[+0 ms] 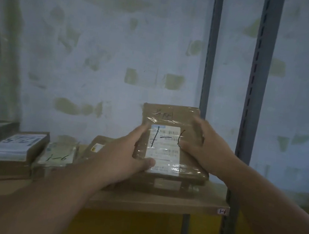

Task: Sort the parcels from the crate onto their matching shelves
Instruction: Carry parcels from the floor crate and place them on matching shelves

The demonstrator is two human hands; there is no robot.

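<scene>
While both hands are gripping it, left hand (126,152) and right hand (204,145), the parcel (168,137) marked 1-6 is settling onto a stack on the shelf (159,204), whose tag seemingly matches; releasing follows.

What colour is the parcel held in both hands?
Brown parcel with a white label; head view.

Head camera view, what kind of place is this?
Probably a parcel storeroom or sorting depot: a metal rack upright, a labelled shelf, and taped parcels marked by hand, including the parcel held by both hands.
</scene>
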